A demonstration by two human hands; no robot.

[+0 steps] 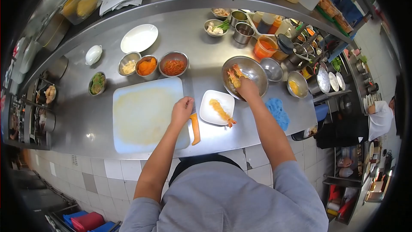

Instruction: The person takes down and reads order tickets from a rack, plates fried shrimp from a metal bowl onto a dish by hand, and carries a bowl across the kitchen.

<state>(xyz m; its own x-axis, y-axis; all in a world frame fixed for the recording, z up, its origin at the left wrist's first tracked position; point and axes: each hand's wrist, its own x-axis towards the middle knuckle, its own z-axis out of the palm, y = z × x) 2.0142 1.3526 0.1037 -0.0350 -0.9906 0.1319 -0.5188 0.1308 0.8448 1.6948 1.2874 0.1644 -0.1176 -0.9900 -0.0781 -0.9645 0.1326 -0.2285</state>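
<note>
My right hand (248, 88) reaches into a perforated metal bowl (259, 75), its fingers closed on battered fried shrimp (234, 75). One more fried shrimp (220, 111), tail toward me, lies on a square white plate (206, 114) just left of my right forearm. My left hand (183, 107) is loosely curled at the right edge of a white cutting board (146, 114), with nothing visible in it. Beside it is an orange handle (195, 129), apparently a knife's; its blade cannot be made out.
Behind the board stand bowls of shredded orange food (174, 65), orange paste (146, 66) and pale bits (128, 67). A white oval plate (139, 38) lies farther back. A blue cloth (277, 114) is at right, near sauce containers (264, 47). A shelf (180, 5) overhangs the back; a person (380, 120) stands far right.
</note>
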